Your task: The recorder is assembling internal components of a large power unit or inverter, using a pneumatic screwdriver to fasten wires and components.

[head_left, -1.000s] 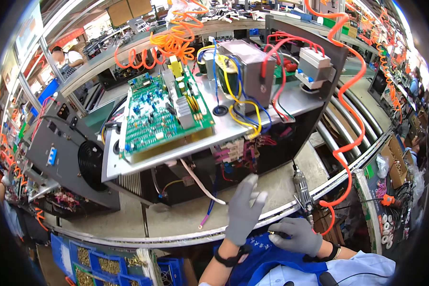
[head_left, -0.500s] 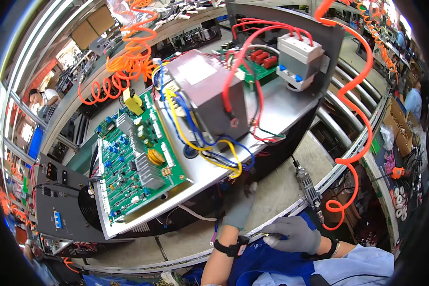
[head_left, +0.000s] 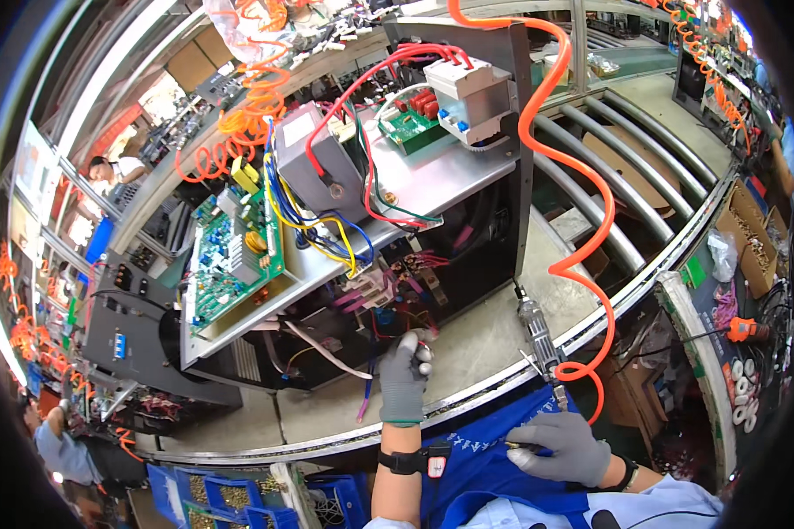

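My left hand (head_left: 404,381), in a grey glove, is at the lower opening of a black machine housing (head_left: 494,234), its fingers curled together. What they hold, if anything, is hidden; a few thin wires (head_left: 406,319) run just beyond the fingertips. My gloved right hand (head_left: 563,450) is over the blue apron (head_left: 476,463), pinching a small brass-coloured part (head_left: 513,445). On the housing's metal shelf (head_left: 468,187) are a green circuit board (head_left: 238,256), a grey transformer block (head_left: 304,167) and a white breaker (head_left: 472,93) with red cables.
A pneumatic screwdriver (head_left: 538,333) lies right of the housing, tied to a coiled orange hose (head_left: 582,256). Metal rollers (head_left: 631,172) run beyond it. Blue bins of small fasteners (head_left: 225,498) are at the lower left. Another person (head_left: 115,169) is at the far left.
My left hand has come back from the shadow under the shelf, and its fingers now show. My right hand still pinches the small part. The whole view has shifted, showing more of the housing's inside.
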Demonstrator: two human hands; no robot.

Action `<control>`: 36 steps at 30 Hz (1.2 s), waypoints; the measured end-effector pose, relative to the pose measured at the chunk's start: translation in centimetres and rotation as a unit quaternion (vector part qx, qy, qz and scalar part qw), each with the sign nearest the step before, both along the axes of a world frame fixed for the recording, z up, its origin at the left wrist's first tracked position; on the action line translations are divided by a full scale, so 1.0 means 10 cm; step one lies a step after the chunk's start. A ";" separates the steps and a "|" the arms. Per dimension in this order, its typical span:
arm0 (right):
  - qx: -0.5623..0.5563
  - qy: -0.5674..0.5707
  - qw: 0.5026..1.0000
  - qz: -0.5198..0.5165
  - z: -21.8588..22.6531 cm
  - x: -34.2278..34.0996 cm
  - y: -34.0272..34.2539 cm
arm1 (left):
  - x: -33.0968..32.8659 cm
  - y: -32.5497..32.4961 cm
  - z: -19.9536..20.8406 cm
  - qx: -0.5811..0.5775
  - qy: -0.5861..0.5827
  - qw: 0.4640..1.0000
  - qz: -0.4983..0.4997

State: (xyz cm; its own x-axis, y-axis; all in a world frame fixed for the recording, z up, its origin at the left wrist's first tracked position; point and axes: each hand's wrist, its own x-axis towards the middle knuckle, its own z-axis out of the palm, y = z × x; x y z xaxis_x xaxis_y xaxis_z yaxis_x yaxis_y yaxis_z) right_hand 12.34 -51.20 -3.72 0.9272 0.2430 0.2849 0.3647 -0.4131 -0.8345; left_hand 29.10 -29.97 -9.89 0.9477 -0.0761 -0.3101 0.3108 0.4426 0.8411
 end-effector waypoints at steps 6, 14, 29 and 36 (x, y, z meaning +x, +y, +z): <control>0.064 -0.011 0.994 -0.084 0.24 0.02 -0.02 | 0.01 0.14 -0.11 -0.138 0.018 0.985 -0.105; -0.007 -0.003 0.992 -0.126 0.03 0.74 0.76 | 0.00 0.10 -0.17 -0.124 -0.038 0.989 -0.077; -0.132 0.012 0.971 -0.198 -0.41 1.30 0.88 | -0.07 -0.04 -0.21 0.150 -0.162 0.975 0.014; 0.309 0.282 0.901 -0.117 -0.47 1.43 0.80 | -0.11 -0.11 -0.26 -0.113 -0.075 0.991 -0.015</control>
